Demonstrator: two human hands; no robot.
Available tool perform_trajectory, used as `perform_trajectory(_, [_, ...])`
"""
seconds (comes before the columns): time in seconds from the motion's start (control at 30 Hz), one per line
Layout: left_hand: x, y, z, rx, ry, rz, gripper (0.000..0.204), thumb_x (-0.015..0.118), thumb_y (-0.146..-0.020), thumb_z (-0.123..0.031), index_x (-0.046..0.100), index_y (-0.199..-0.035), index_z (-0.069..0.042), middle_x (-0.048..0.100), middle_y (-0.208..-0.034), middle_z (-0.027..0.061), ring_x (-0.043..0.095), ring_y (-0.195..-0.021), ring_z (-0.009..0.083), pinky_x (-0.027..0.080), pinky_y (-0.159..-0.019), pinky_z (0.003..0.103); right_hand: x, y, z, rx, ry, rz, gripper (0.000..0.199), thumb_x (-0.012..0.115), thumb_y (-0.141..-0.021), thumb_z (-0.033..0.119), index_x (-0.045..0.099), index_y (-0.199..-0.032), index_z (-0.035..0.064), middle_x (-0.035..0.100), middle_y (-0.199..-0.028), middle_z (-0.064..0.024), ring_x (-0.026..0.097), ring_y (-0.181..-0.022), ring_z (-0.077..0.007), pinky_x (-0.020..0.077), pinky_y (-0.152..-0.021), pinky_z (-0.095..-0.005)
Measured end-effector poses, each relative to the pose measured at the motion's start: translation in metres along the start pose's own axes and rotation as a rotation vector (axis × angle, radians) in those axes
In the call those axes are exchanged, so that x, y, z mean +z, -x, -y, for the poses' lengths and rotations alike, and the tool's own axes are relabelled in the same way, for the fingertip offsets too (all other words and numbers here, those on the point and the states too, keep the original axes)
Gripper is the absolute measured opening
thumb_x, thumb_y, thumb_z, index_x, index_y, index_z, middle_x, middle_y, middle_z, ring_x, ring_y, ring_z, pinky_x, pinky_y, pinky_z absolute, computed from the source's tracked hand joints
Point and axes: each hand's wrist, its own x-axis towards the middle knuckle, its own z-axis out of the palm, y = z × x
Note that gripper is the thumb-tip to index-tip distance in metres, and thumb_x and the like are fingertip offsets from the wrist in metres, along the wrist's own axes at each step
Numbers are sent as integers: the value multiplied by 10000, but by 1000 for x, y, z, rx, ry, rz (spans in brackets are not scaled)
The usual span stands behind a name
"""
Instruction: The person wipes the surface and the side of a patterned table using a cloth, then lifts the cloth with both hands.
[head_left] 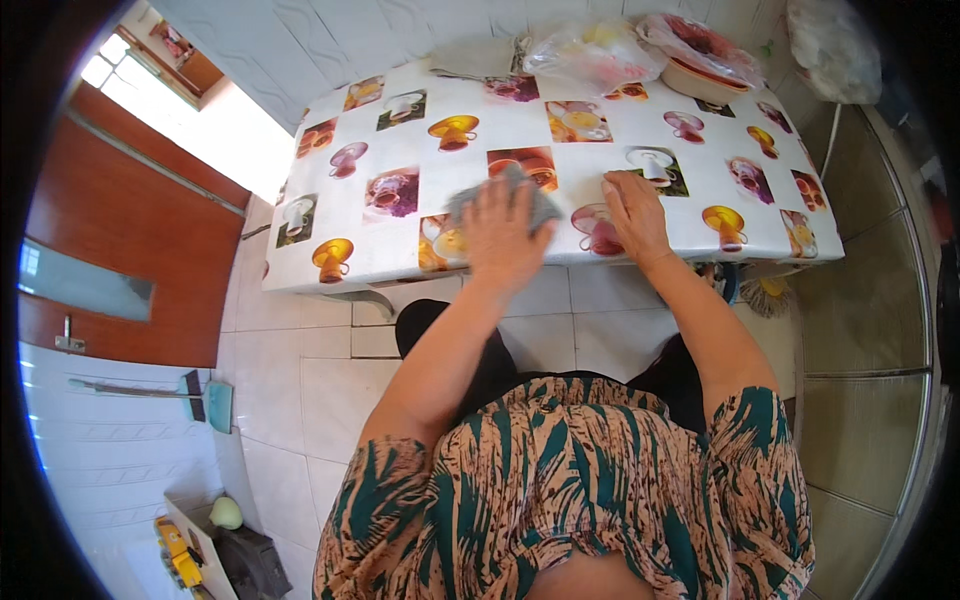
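My left hand (503, 232) presses flat on a grey cloth (541, 203) lying on the table (400, 260), near its front edge. The cloth shows past my fingers at the top and right. The table wears a white cover printed with pictures of cups. My right hand (634, 212) rests flat on the cover just to the right of the cloth, fingers together, holding nothing.
At the table's far edge lie a folded grey cloth (478, 55), a clear plastic bag (592, 50) and a covered bowl (702, 62). A brown door (110, 230) stands at left, a squeegee (200, 395) leans below it. White floor tiles lie under the table.
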Motion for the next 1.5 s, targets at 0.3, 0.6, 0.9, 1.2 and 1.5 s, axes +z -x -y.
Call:
perform_trajectory(0.3, [-16,-18,64,-218,609,-347,448,598,-911,-236,530,-1275,16,555,-1314,201,525,-1216,353,372,-1055,438,12,-12,87,-66,157,202,366,672,-825,241,606,-1104,14,644,-1092,-156,603,-1029,-329,454,-886,-460])
perform_trajectory(0.6, [-6,0,124,-308,-68,-149,472,523,-929,-296,522,-1317,-26,494,-1396,162,416,-1325,316,282,-1111,442,39,9,60,-84,369,378,687,545,-892,502,428,-1397,52,379,-1473,-176,311,-1398,-327,277,-1113,-479])
perform_trajectory(0.9, [-22,5,105,-291,-60,-211,460,569,-888,-275,563,-1260,-4,550,-1342,158,449,-1298,324,304,-1092,447,-138,35,-139,650,1089,171,587,373,-954,606,355,-1475,337,324,-1482,-255,252,-1401,-419,241,-1072,-630])
perform_trajectory(1.2, [-21,6,120,-290,-79,-178,454,552,-900,-281,575,-1262,-8,539,-1346,198,457,-1296,338,319,-1091,448,40,-9,47,122,402,336,394,581,-849,373,626,-1192,185,496,-1318,-221,391,-1297,-406,321,-1024,-594])
perform_trajectory(1.5, [-32,6,127,-271,12,-131,410,551,-909,-243,566,-1252,-19,538,-1346,179,462,-1283,350,336,-1083,432,2,-27,40,104,217,636,672,629,-832,407,463,-1358,22,424,-1442,-166,341,-1380,-310,268,-1124,-456])
